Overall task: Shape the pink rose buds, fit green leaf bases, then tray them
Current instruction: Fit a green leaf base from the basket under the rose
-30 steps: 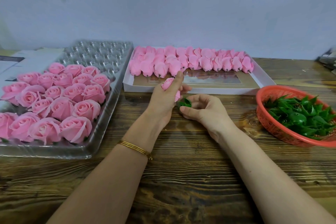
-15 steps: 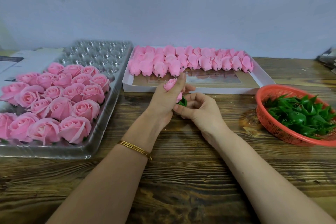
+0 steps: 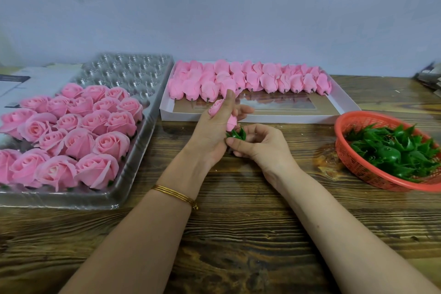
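A pink rose bud (image 3: 218, 109) is wrapped in the curled fingers of the left hand (image 3: 212, 131), its tip showing above the thumb side and its lower end poking out below the palm, held tilted above the desk (image 3: 238, 234). Directly under that lower end sits a green leaf base (image 3: 236, 133), pinched between the thumb and fingertips of the right hand (image 3: 260, 144); the base touches the bottom of the bud, though whether it is fully seated cannot be told. The two hands meet at this point, the right one just beside and slightly below the left. A gold bangle (image 3: 176, 194) circles the left wrist. Beyond the hands lies a shallow white box (image 3: 262, 118) with rows of unshaped pink buds (image 3: 250, 79) laid along its far side, stems pointing toward the person. Off to the left of the left hand rests a clear plastic tray (image 3: 133, 169) of moulded cups, its near part filled with opened pink roses (image 3: 71, 131) and its far rows bare. To the right of the right hand, well apart from it, a red mesh basket (image 3: 358, 167) holds a heap of loose leaf bases (image 3: 393, 148). A pale wall (image 3: 214, 7) stands behind the desk.
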A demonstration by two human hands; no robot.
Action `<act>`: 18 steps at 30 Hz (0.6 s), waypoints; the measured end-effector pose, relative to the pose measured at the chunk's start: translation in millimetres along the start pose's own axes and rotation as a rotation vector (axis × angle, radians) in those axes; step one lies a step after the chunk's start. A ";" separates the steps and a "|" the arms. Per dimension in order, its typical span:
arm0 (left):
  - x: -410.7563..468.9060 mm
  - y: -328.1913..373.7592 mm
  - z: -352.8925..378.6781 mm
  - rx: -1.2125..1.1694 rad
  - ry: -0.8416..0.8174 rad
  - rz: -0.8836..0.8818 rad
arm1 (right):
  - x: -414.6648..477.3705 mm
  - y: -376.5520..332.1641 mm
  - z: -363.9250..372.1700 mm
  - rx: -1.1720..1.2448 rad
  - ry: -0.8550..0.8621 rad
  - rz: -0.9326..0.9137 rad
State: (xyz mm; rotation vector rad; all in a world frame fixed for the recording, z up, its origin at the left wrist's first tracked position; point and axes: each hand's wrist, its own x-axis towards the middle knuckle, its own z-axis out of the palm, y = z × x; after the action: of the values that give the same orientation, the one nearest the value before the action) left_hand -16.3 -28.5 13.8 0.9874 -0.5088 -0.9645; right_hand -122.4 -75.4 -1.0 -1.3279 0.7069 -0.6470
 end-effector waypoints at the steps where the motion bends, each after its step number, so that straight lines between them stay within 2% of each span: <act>1: 0.0 0.3 -0.4 0.001 -0.005 0.002 | 0.0 0.0 -0.2 -0.002 0.001 0.000; 18: -0.5 1.4 -3.7 -0.058 -0.141 -0.065 | -4.0 -1.7 1.8 -0.018 -0.016 -0.099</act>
State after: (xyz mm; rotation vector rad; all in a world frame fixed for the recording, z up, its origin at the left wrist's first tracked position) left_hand -13.1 -26.1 13.2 0.8919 -0.5659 -1.1074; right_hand -123.6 -71.4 1.3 -1.3897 0.6384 -0.7099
